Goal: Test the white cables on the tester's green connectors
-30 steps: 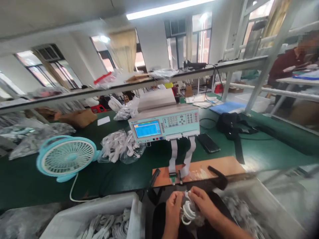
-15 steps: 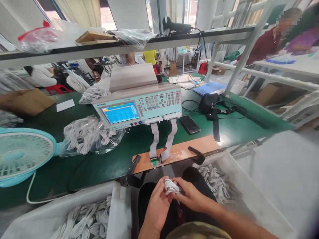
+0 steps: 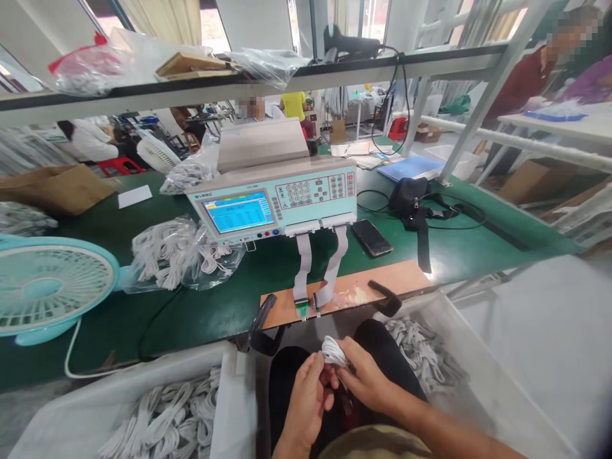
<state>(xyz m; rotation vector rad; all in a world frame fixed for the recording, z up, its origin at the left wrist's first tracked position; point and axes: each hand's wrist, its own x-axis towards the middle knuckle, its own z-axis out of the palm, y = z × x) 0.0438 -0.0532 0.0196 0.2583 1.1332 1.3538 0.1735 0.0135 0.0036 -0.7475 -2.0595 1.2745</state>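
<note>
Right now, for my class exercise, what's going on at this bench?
Just short of the green table, a person's right hand holds a coil of white cable, and the left hand touches its edge. On the table stands an instrument with a lit screen. A white bin of bundled cables stands on either side.
</note>
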